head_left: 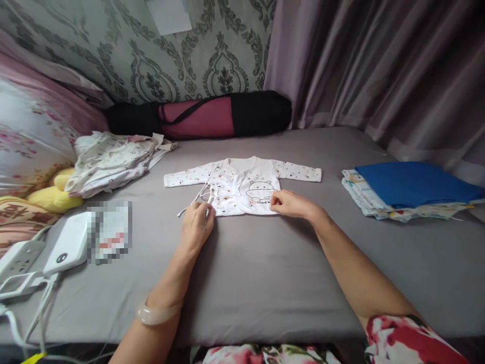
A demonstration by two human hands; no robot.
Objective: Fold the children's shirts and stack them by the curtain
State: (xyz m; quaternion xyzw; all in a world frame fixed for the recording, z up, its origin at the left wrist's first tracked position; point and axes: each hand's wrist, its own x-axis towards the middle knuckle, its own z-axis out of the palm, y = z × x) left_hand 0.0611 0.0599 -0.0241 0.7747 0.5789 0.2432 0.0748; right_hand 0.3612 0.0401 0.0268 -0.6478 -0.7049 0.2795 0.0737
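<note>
A white baby shirt (242,187) lies spread flat on the grey sheet, its two long sleeves stretched out sideways. It has small printed motifs, a cartoon animal outline on the front and thin tie strings at the left side. My left hand (197,225) is closed at the shirt's lower left corner, fingers pinched on the hem beside the strings. At the lower right corner, my right hand (291,203) pinches the fabric near the printed lettering. Curled fingers hide both bottom corners.
A folded pile of clothes (352,199) with a blue cloth (417,182) on top sits right. Crumpled clothes (113,162), a yellow plush (56,194), a white power bank (70,242), a power strip (22,258) and cables are left. A black-and-maroon bag (200,116) lies along the wall.
</note>
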